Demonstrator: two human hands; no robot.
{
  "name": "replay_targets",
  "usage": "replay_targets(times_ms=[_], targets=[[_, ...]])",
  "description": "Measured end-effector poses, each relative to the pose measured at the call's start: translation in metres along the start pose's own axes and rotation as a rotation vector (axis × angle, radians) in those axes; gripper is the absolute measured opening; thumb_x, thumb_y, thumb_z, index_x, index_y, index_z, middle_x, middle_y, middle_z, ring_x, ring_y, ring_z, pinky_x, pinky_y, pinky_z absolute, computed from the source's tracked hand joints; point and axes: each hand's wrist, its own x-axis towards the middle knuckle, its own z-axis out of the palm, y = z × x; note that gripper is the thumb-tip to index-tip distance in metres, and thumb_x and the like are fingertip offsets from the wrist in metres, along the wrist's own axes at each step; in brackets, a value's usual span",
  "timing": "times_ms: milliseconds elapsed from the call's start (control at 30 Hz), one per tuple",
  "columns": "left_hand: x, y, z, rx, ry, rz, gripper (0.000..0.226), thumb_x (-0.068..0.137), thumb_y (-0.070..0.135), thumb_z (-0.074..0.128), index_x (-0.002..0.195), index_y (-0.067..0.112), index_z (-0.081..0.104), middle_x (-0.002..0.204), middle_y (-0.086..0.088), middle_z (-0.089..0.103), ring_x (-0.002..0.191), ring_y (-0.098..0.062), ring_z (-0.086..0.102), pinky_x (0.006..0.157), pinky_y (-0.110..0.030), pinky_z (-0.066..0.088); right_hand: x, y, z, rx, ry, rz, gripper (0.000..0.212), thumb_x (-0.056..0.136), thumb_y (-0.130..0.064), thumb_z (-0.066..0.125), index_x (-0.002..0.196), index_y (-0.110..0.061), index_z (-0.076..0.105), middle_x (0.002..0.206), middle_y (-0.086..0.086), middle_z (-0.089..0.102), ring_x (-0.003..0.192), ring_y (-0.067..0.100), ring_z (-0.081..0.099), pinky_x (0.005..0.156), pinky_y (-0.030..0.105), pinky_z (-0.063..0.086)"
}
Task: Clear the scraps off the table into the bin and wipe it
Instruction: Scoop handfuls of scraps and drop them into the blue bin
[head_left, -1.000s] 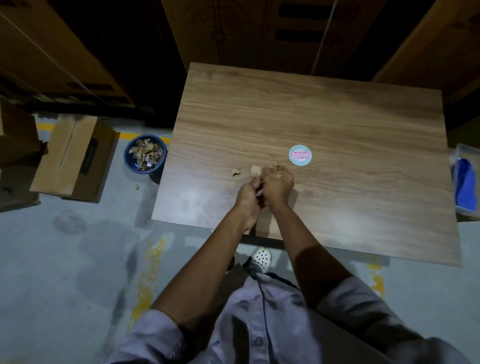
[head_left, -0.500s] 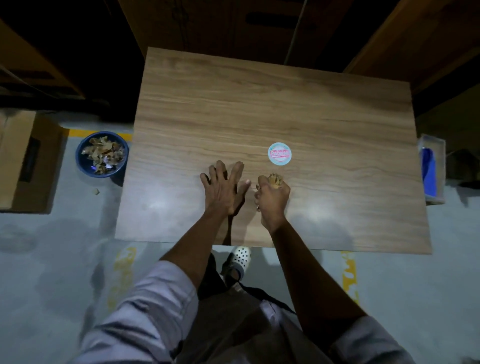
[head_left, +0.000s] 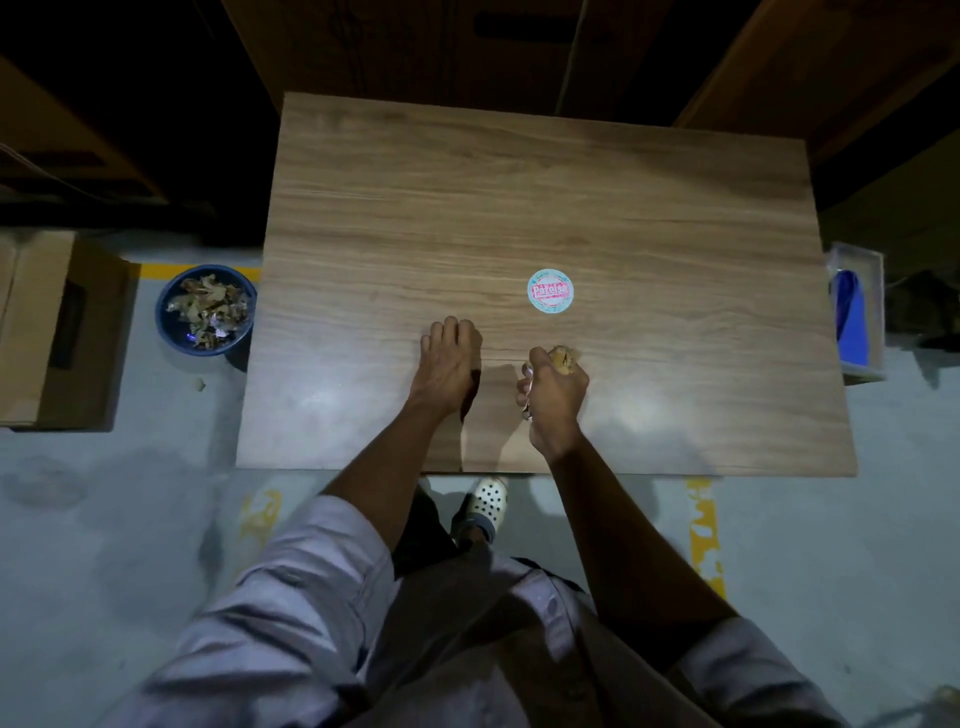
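Head view, looking down on a wooden table (head_left: 519, 182). The right hand (head_left: 553, 395) is closing into a fist round a bunch of brown scraps (head_left: 563, 358), which are poking out of the top of the fist just above the tabletop. The bunch is crumpled and showing no clear long axis. The left hand (head_left: 449, 364) is resting knuckles-up on the wood just beside it, fingers bent downward. Whether it is gathering anything beneath them cannot be told.

The relation governing the next move: the blue bin (head_left: 208, 349), already holding scraps, is standing on the floor to the left of both hands, just beyond the table's left edge and below the tabletop. The loaded fist is therefore lying on the far side of the left hand from the bin. The left hand is the nearer one, so the right forearm is probably going to have to cross over or behind it.

The stretch of tabletop between the hands and the left edge is showing nothing in the way. A round sticker (head_left: 550, 291) is lying flat beyond the right hand, off that line. Past the bin a cardboard box (head_left: 52, 332) is limiting overshoot. A blue cloth (head_left: 852, 322), likely for the wiping, is waiting in a clear tub (head_left: 878, 312) beside the right edge.
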Motion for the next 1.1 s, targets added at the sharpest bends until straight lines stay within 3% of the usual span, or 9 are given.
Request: replay_targets(times_ms=[67, 167, 267, 367, 467, 533, 833, 967, 1100], targets=[[-0.006, 0.006, -0.010, -0.370, 0.028, -0.092, 0.043, 0.074, -0.016, 0.050, 0.111, 0.005, 0.046, 0.105, -0.013, 0.056, 0.093, -0.030, 0.053, 0.079, -0.041, 0.042, -0.006, -0.004, 0.000, 0.016, -0.014, -0.006, 0.032, 0.087, -0.002, 0.058, 0.063, -0.019, 0.045, 0.054, 0.003, 0.044, 0.039, 0.015, 0.035, 0.042, 0.016, 0.023], [-0.026, 0.040, -0.040, -0.963, 0.062, -0.364, 0.024, 0.099, -0.006, 0.039, 0.101, 0.018, 0.038, 0.085, 0.001, 0.048, 0.072, -0.011, 0.046, 0.069, -0.027, 0.041, -0.013, -0.010, 0.007, 0.066, -0.013, -0.096, 0.034, 0.088, 0.004, 0.060, 0.067, -0.018, 0.045, 0.058, 0.005, 0.043, 0.044, 0.016, 0.036, 0.041, 0.019, 0.028], [-0.040, 0.081, -0.065, -1.286, 0.005, -0.488, 0.029, 0.106, -0.002, 0.035, 0.093, 0.023, 0.042, 0.082, 0.000, 0.050, 0.068, -0.009, 0.046, 0.061, -0.022, 0.041, -0.024, -0.021, 0.018, 0.048, -0.006, -0.220, 0.036, 0.088, 0.008, 0.062, 0.066, -0.017, 0.047, 0.058, -0.001, 0.047, 0.046, 0.009, 0.041, 0.046, 0.022, 0.037], [-0.044, 0.104, -0.087, -1.401, 0.107, -0.573, 0.025, 0.103, -0.004, 0.036, 0.096, 0.019, 0.044, 0.086, -0.003, 0.054, 0.071, -0.010, 0.052, 0.055, -0.018, 0.046, -0.037, -0.027, 0.027, 0.053, -0.033, -0.286, 0.023, 0.089, 0.008, 0.062, 0.076, -0.010, 0.055, 0.065, -0.003, 0.054, 0.051, 0.000, 0.049, 0.059, 0.018, 0.045], [-0.041, 0.114, -0.108, -1.594, 0.146, -0.671, 0.021, 0.099, -0.007, 0.040, 0.110, 0.010, 0.045, 0.086, -0.007, 0.060, 0.072, -0.014, 0.059, 0.057, -0.020, 0.052, -0.046, -0.029, 0.031, 0.057, -0.072, -0.298, 0.007, 0.089, -0.003, 0.066, 0.093, -0.007, 0.062, 0.077, 0.001, 0.063, 0.069, 0.011, 0.059, 0.075, 0.028, 0.050], [-0.038, 0.116, -0.118, -1.672, 0.134, -0.707, 0.023, 0.099, -0.008, 0.038, 0.112, 0.010, 0.045, 0.089, -0.010, 0.063, 0.075, -0.018, 0.062, 0.062, -0.024, 0.054, -0.051, -0.032, 0.032, 0.054, -0.086, -0.299, 0.016, 0.085, -0.013, 0.066, 0.098, -0.004, 0.065, 0.083, 0.003, 0.066, 0.075, 0.014, 0.062, 0.077, 0.031, 0.052], [-0.035, 0.134, -0.135, -1.771, 0.177, -0.817, 0.037, 0.099, -0.007, 0.035, 0.127, 0.011, 0.052, 0.081, -0.010, 0.065, 0.070, -0.019, 0.064, 0.062, -0.026, 0.056, -0.044, -0.038, 0.024, 0.058, -0.102, -0.275, 0.006, 0.094, -0.002, 0.061, 0.089, -0.004, 0.060, 0.070, 0.000, 0.058, 0.053, 0.003, 0.052, 0.057, 0.016, 0.045], [-0.032, 0.133, -0.135, -1.809, 0.178, -0.849, 0.038, 0.099, -0.001, 0.041, 0.127, 0.001, 0.066, 0.103, -0.016, 0.071, 0.093, -0.029, 0.068, 0.092, -0.037, 0.056, -0.045, -0.044, 0.026, 0.029, -0.136, -0.277, 0.006, 0.092, -0.011, 0.068, 0.088, -0.010, 0.064, 0.075, -0.001, 0.065, 0.063, 0.008, 0.060, 0.065, 0.022, 0.049], [-0.035, 0.131, -0.136, -1.955, 0.192, -0.812, 0.040, 0.100, 0.001, 0.033, 0.119, 0.000, 0.069, 0.118, -0.019, 0.070, 0.111, -0.034, 0.067, 0.101, -0.039, 0.054, -0.051, -0.050, 0.028, -0.031, -0.178, -0.340, 0.004, 0.091, -0.013, 0.070, 0.089, -0.012, 0.067, 0.083, 0.004, 0.068, 0.075, 0.016, 0.063, 0.069, 0.025, 0.050]])
